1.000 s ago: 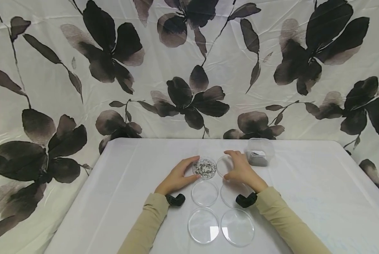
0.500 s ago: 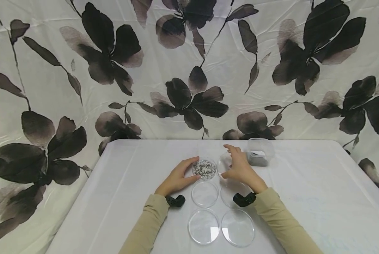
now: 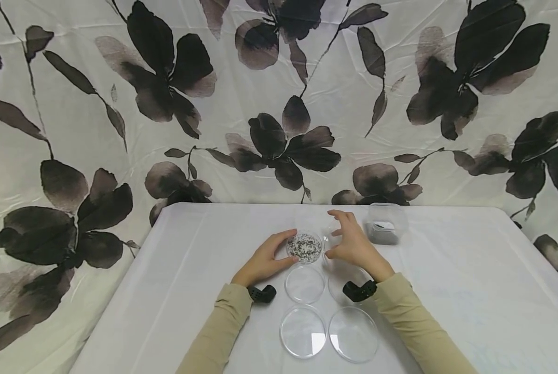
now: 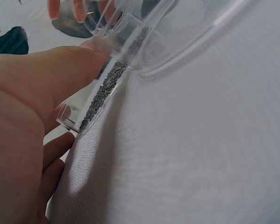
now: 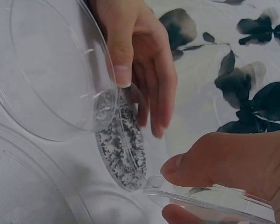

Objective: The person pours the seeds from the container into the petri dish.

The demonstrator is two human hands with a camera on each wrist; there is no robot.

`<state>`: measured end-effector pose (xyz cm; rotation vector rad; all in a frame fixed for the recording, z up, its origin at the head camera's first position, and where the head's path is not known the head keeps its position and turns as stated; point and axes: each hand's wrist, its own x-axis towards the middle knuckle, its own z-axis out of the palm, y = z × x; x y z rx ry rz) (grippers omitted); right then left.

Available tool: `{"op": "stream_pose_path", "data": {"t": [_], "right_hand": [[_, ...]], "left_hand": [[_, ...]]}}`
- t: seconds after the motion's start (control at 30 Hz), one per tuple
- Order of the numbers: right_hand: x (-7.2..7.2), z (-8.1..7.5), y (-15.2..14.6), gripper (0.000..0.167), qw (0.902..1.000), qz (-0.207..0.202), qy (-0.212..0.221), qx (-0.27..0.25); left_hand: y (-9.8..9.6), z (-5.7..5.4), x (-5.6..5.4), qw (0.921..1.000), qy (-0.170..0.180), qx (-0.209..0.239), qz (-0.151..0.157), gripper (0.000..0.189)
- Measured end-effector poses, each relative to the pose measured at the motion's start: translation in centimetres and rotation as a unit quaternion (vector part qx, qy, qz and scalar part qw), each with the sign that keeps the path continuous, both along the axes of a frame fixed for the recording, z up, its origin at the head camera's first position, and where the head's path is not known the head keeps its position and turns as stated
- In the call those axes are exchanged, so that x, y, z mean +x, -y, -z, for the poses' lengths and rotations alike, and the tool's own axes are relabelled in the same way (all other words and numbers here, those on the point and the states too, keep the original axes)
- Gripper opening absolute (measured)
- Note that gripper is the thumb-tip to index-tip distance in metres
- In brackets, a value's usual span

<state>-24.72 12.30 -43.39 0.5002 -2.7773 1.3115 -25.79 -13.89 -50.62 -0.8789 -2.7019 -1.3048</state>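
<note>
A small clear petri dish holding dark grey granules lies near the back of the white table. My left hand grips it from the left, thumb at the near rim and fingers at the far rim. Just right of it, my right hand holds a clear round dish piece by its edge, tilted on its side. In the right wrist view the thumb is on the upper face of this piece, its edge close to the granule dish. The left wrist view shows the granules as a thin layer seen side-on.
Nearer me sit more clear round dishes: a left one, a right one partly under my right wrist, and two larger ones in front. A clear box with grey material stands behind my right hand. Patterned cloth hangs beyond the table.
The clear piece in my right hand has gone from lying nearly flat to tilted on edge, and the right fingers have risen slightly. My left hand keeps its grip on the granule dish.
</note>
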Motion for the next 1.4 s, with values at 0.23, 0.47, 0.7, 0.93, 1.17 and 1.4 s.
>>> {"op": "stream_pose_path", "data": {"t": [0.23, 0.47, 0.7, 0.93, 1.17, 1.4], "right_hand": [[-0.1, -0.3, 0.2, 0.099, 0.999, -0.027, -0.034, 0.013], [0.0, -0.8, 1.0, 0.101, 0.9951, -0.05, -0.062, 0.059], [-0.5, -0.7, 1.3, 0.105, 0.9913, -0.046, -0.067, 0.104], [-1.3, -0.6, 1.5, 0.102, 0.9896, -0.071, -0.068, 0.105], [-2.0, -0.3, 2.1, 0.09, 0.9875, -0.084, -0.089, 0.099], [-2.8, 0.3, 3.2, 0.087, 0.9845, -0.092, -0.109, 0.103]], "left_hand": [[0.2, 0.0, 0.1, 0.9999, -0.012, 0.004, -0.002, 0.067], [0.3, 0.0, 0.0, 1.0, -0.009, 0.003, 0.003, 0.068], [0.1, 0.2, -0.3, 0.9999, -0.014, -0.002, 0.006, 0.068], [0.2, -0.1, -0.3, 0.9999, -0.016, -0.002, 0.005, 0.068], [0.1, 0.0, -0.3, 1.0, -0.004, -0.008, 0.001, 0.069], [0.1, 0.1, -0.1, 1.0, 0.004, -0.009, -0.003, 0.07]]}}
